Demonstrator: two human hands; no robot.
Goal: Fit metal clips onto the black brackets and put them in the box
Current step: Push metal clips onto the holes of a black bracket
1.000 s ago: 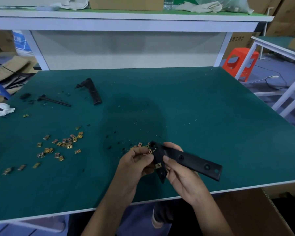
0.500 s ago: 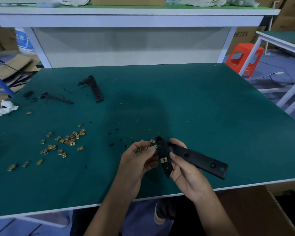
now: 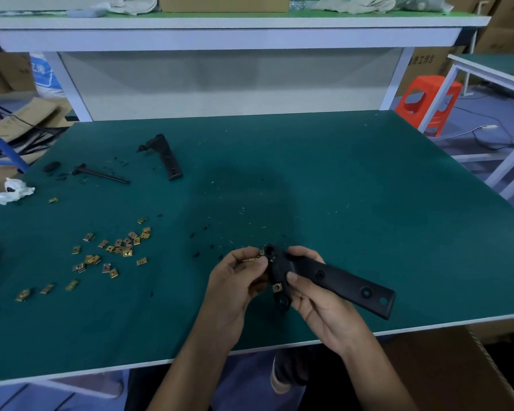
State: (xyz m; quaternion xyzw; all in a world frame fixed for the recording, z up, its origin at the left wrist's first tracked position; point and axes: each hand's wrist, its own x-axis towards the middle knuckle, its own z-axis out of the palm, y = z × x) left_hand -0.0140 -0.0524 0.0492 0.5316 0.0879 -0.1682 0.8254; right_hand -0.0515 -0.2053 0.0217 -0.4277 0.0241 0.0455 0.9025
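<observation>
My right hand (image 3: 318,295) grips a black L-shaped bracket (image 3: 336,277) just above the near edge of the green table (image 3: 339,188). One brass clip (image 3: 277,287) sits on the bracket's short arm. My left hand (image 3: 238,277) pinches several small brass clips (image 3: 254,258) against the bracket's corner. A scatter of loose brass clips (image 3: 116,250) lies on the table to the left. A cardboard box (image 3: 457,369) stands below the table edge at the lower right.
A second black bracket (image 3: 168,157) and a thin black rod (image 3: 101,174) lie at the far left of the table. Crumpled white paper (image 3: 14,191) sits at the left edge. An orange stool (image 3: 428,105) and a white bench frame stand to the right.
Both hands stay together on the bracket; it has tilted slightly. The camera has dipped a little.
</observation>
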